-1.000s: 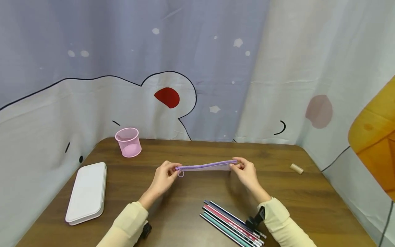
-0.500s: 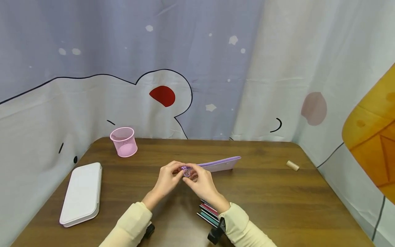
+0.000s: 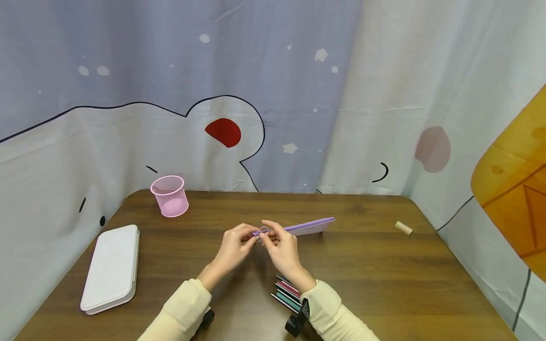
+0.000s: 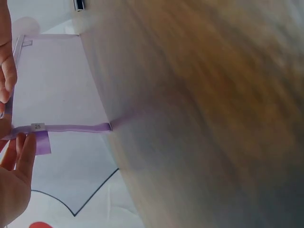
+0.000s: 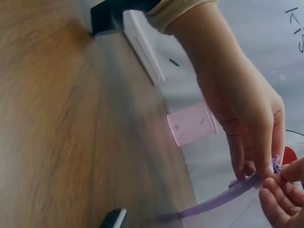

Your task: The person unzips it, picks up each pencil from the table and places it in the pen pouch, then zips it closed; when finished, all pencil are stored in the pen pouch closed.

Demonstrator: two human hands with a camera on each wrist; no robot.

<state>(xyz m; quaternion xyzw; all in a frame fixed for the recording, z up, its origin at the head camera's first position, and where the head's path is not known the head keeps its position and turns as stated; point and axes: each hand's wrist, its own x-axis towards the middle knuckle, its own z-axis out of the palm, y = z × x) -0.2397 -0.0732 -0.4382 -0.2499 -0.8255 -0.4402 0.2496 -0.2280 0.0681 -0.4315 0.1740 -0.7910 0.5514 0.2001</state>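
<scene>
A translucent pencil pouch with a purple zipper edge [image 3: 310, 226] stands upright across the middle of the table, its clear panel [image 4: 57, 80] facing the left wrist camera. My left hand [image 3: 235, 245] pinches the corner at the zipper's left end. Close beside it, my right hand [image 3: 282, 246] pinches the ring-shaped zipper pull [image 3: 264, 229] between thumb and index finger. In the right wrist view, the left hand [image 5: 251, 114] comes down from above and meets the right hand [image 5: 285, 199] at the purple zipper. Several pencils [image 3: 286, 292] lie below the right wrist, partly hidden by it.
A pink mesh cup [image 3: 170, 198] stands at the table's back left. The white flat case [image 3: 111, 267] lies along the left side. On the right is a small beige cylinder [image 3: 403, 228]. A printed curtain [image 3: 298, 94] hangs behind the wooden table [image 3: 384, 284].
My right hand has left the pouch's right end and moved left to the zipper pull beside my left hand. The ring has tipped upward. The left hand keeps its corner.
</scene>
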